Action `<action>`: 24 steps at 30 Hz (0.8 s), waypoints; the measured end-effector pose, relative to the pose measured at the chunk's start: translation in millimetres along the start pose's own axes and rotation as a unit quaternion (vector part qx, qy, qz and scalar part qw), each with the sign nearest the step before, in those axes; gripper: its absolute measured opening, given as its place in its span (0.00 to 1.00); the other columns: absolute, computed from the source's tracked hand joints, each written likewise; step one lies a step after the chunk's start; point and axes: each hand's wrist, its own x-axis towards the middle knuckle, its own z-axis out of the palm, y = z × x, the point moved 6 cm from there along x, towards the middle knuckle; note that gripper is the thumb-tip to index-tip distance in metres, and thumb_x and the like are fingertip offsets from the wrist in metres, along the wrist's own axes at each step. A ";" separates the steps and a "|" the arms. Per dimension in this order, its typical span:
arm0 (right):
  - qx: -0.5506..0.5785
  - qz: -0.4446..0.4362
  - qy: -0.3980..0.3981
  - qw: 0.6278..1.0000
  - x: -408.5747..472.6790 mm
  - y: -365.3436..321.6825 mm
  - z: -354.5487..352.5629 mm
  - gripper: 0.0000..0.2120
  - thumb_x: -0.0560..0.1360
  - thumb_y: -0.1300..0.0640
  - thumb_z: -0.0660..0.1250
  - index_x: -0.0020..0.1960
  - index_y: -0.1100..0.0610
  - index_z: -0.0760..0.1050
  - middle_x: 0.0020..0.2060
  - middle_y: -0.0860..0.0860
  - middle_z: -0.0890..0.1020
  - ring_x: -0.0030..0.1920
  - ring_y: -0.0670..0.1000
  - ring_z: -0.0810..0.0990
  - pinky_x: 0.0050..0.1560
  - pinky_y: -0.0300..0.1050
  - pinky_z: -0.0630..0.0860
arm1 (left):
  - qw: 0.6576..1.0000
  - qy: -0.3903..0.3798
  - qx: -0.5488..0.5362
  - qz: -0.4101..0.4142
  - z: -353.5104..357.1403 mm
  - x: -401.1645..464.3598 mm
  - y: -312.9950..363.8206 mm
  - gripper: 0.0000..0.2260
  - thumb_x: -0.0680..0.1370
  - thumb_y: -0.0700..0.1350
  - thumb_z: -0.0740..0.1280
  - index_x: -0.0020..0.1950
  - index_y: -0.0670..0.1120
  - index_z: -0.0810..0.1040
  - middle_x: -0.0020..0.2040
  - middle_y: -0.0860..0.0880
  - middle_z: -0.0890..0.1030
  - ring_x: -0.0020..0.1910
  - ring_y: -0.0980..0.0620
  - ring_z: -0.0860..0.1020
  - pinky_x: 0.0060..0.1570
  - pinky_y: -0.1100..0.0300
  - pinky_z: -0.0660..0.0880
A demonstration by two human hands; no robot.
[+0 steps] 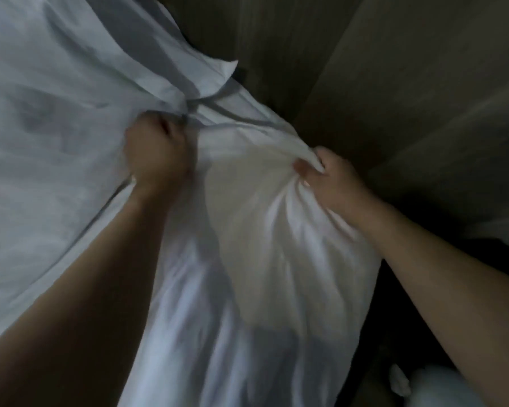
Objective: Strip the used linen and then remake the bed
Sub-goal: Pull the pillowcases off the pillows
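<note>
Left hand [156, 154] fisted on white linen [56, 127], mid-frame.
Right hand [332, 180] pinching bunched pillow [265, 218] corner, center right.

No text, label, brand, number or sign can be read anywhere in the view. The white linen [262, 230] is plain and carries no readable tag or print, and the dark panels [394, 83] behind it show only faint grain, too dim and blurred to hold any lettering.
</note>
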 end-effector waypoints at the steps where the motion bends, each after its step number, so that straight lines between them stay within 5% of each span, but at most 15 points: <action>1: -0.022 0.062 -0.049 0.997 1.6 21.8 6.8 0.32 0.73 0.31 0.61 0.69 0.48 0.67 0.65 0.51 0.74 0.63 0.54 0.74 0.64 0.54 0.71 | 0.998 -0.063 0.016 0.013 21.4 1.9 0.2 0.14 0.79 0.44 0.59 0.50 0.36 0.78 0.49 0.33 0.80 0.50 0.35 0.78 0.50 0.47 0.72; 3: -0.067 0.174 -0.143 0.972 -14.0 68.1 12.7 0.45 0.66 0.26 0.65 0.76 0.45 0.57 0.73 0.50 0.65 0.70 0.56 0.67 0.67 0.53 0.66 | 0.982 -0.177 0.055 0.048 56.7 -21.0 3.4 0.14 0.79 0.45 0.59 0.56 0.36 0.76 0.57 0.34 0.77 0.56 0.35 0.75 0.55 0.46 0.72; 6: -0.056 0.234 -0.246 0.939 -56.4 108.0 11.9 0.51 0.63 0.33 0.75 0.77 0.49 0.57 0.72 0.50 0.66 0.69 0.54 0.68 0.63 0.47 0.67 | 0.964 -0.200 0.147 0.090 60.2 -113.0 -14.6 0.26 0.75 0.63 0.61 0.59 0.41 0.73 0.58 0.39 0.72 0.57 0.36 0.73 0.51 0.43 0.73; 8: -0.083 0.196 -0.253 0.944 -69.4 107.2 11.1 0.46 0.64 0.37 0.76 0.74 0.52 0.63 0.69 0.50 0.71 0.66 0.52 0.71 0.61 0.44 0.69 | 0.951 -0.207 0.218 0.073 37.7 -180.9 -47.5 0.35 0.70 0.72 0.60 0.59 0.43 0.73 0.56 0.40 0.74 0.55 0.37 0.73 0.50 0.44 0.73; 12: -0.190 0.012 -0.125 0.974 -64.0 32.7 -3.9 0.27 0.71 0.39 0.71 0.61 0.56 0.75 0.58 0.53 0.79 0.58 0.55 0.78 0.55 0.46 0.74 | 0.939 -0.275 0.205 0.037 31.5 -219.6 -88.9 0.26 0.80 0.59 0.49 0.43 0.42 0.78 0.41 0.38 0.82 0.44 0.36 0.80 0.47 0.45 0.76; 16: -0.100 -0.075 0.008 0.992 -61.8 -28.3 -49.9 0.23 0.71 0.41 0.72 0.57 0.56 0.79 0.52 0.54 0.83 0.53 0.55 0.81 0.53 0.50 0.78 | 0.994 -0.078 0.016 -0.077 -21.7 -153.6 -53.2 0.27 0.83 0.53 0.51 0.37 0.35 0.77 0.38 0.30 0.79 0.40 0.33 0.79 0.41 0.44 0.74; 20: -0.058 -0.073 0.151 0.984 -51.9 -25.2 -79.7 0.23 0.72 0.38 0.70 0.55 0.55 0.79 0.51 0.54 0.83 0.51 0.55 0.82 0.48 0.45 0.76 | 0.973 0.105 -0.208 -0.003 -94.3 -110.8 7.2 0.25 0.81 0.53 0.55 0.29 0.39 0.64 0.25 0.43 0.64 0.26 0.47 0.65 0.28 0.44 0.63; 22: -0.068 -0.067 0.212 0.973 -38.9 -18.6 -79.2 0.23 0.73 0.38 0.68 0.56 0.56 0.77 0.53 0.57 0.82 0.54 0.57 0.80 0.49 0.47 0.76 | 0.971 0.150 -0.183 0.022 -85.9 -100.9 18.9 0.24 0.82 0.52 0.55 0.30 0.39 0.65 0.25 0.44 0.65 0.27 0.45 0.66 0.30 0.48 0.59; 24: -0.115 -0.015 0.213 0.970 -28.1 1.8 -66.4 0.27 0.75 0.40 0.66 0.65 0.57 0.70 0.62 0.59 0.75 0.62 0.59 0.74 0.61 0.52 0.72 | 0.993 0.089 -0.061 0.038 -39.0 -94.4 5.5 0.23 0.83 0.52 0.53 0.35 0.40 0.72 0.32 0.37 0.76 0.33 0.36 0.74 0.35 0.47 0.64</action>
